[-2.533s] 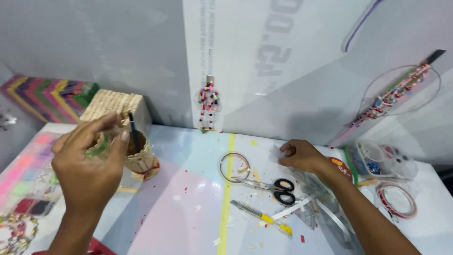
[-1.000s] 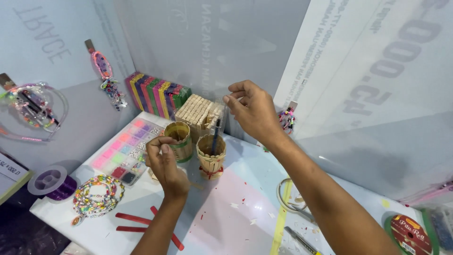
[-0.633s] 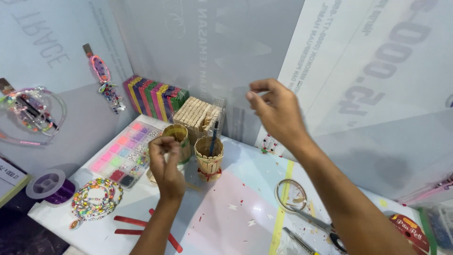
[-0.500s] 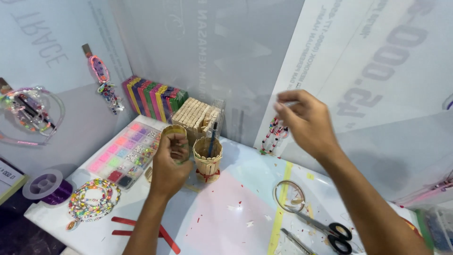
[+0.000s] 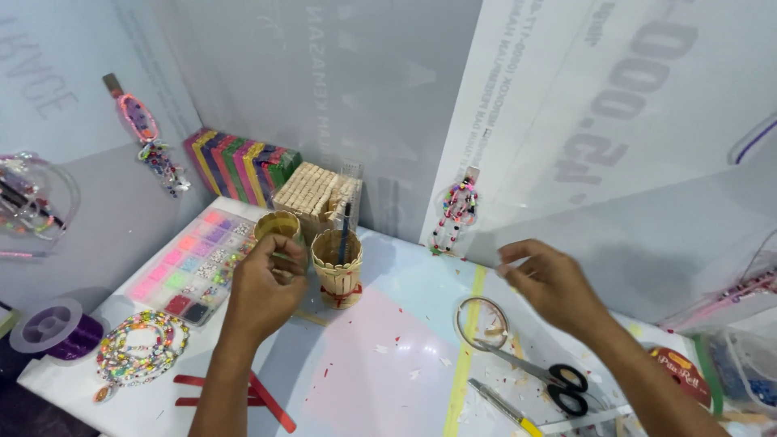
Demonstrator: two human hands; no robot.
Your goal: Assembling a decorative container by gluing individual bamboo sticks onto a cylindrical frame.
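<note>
The left hand (image 5: 267,287) rests against a round cup with a gold rim (image 5: 278,227) near the back edge of the worktop (image 5: 380,364), fingers curled around its front side; the grip looks closed on the cup, though the palm side is hidden. The right hand (image 5: 550,283) hovers above the worktop's right half, thumb and fingertips pinched narrowly together; whether anything thin sits between them cannot be told.

Just beside the gold-rimmed cup, to its right, stands a small holder built of craft sticks (image 5: 337,267) with a red tie at its base; a dark slim tool (image 5: 346,231) stands upright in it. Behind both, against the wall, is a block of plain wooden sticks (image 5: 312,190), and left of that a row of coloured sticks (image 5: 239,162).

Along the left edge lies a clear compartment tray of sorted beads (image 5: 186,263), pink rows at the back, darker ones nearer. In front of it sit a coil of beaded strands (image 5: 142,356), a purple spool (image 5: 57,328) and red sticks (image 5: 235,392).

Below the right hand lie a wire ring (image 5: 480,322), black-handled scissors (image 5: 558,379) and a yellow-tipped tool (image 5: 502,405). A beaded ornament (image 5: 453,214) hangs on the back wall.
</note>
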